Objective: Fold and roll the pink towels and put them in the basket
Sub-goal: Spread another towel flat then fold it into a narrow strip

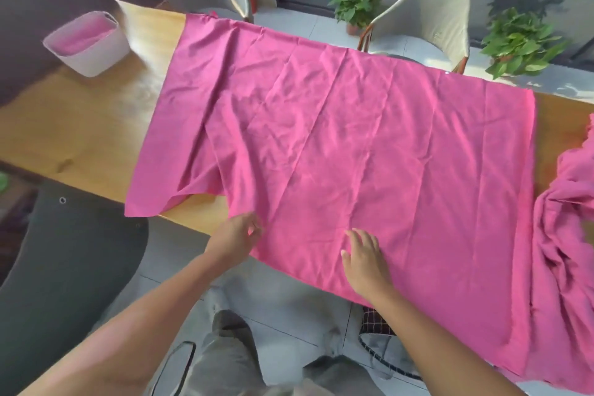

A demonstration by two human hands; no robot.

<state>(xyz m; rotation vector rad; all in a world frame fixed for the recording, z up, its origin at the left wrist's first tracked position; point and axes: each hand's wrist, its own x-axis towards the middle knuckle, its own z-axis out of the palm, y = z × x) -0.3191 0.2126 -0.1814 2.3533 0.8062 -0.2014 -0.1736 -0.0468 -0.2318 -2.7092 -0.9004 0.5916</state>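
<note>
Pink towel [337,125] lay spread flat across the wooden table [80,125], near edge hanging off at 6 o'clock, wrinkled. Left hand [236,235] pinched the near edge at 7 o'clock; right hand [364,257] lay flat on the cloth, fingers straight, hands apart. Looked like the smoothing step before the first fold; next move probably needs both near corners gripped. More pink cloth [572,235] heaped at 4 o'clock. White basket [93,42] at 10 o'clock already held pink towel. No readable labels.
</note>
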